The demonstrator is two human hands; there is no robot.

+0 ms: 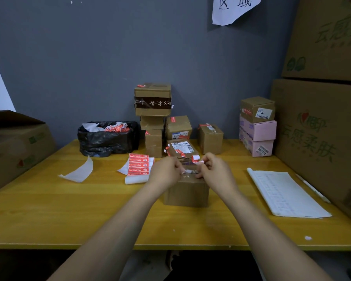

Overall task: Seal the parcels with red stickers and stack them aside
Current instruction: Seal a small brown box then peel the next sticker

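The black bin bag (pixel 107 138) stands at the back of the yellow table (pixel 49 209), filled with crumpled white backing paper and red sticker scraps. Right of the bag rises a stack of sealed parcels (pixel 152 118), each brown carton bearing a red sticker at an edge. In front of the bag and to its right lies the sheet of red stickers (pixel 138 166), and further right the plain brown parcel (pixel 186 191) sits upright. Over its top the left hand (pixel 166 172) and right hand (pixel 215 169) pinch a red-and-white sticker (pixel 195 160), fingers closed on it.
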